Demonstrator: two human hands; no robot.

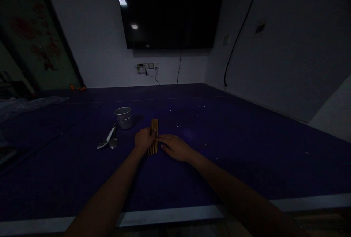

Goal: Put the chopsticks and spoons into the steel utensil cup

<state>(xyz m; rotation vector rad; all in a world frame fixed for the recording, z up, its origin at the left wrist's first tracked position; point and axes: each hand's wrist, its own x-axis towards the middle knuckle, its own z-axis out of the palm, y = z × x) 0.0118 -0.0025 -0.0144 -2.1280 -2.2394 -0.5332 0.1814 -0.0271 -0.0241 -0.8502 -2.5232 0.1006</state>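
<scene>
A bundle of wooden chopsticks [154, 148] lies side by side on the dark blue surface in front of me. From the left, my left hand [143, 139] is closed on the bundle, its thumb side over the sticks. My right hand [177, 147] rests flat at the bundle's right edge, fingers stretched out and fingertips touching the sticks. To the left of my hands stands a grey metal cup [124, 118], upright. Beside it lie a white-handled utensil [107, 138] and a metal spoon [113, 142].
The blue surface [246, 145] ends at a pale front edge [170, 215] near my forearms. Small white scraps dot it. Clear plastic wrap [30, 103] lies far left. A wall-mounted television [172, 10], sockets [149, 66] and a hanging black cable [233, 48] are at the back.
</scene>
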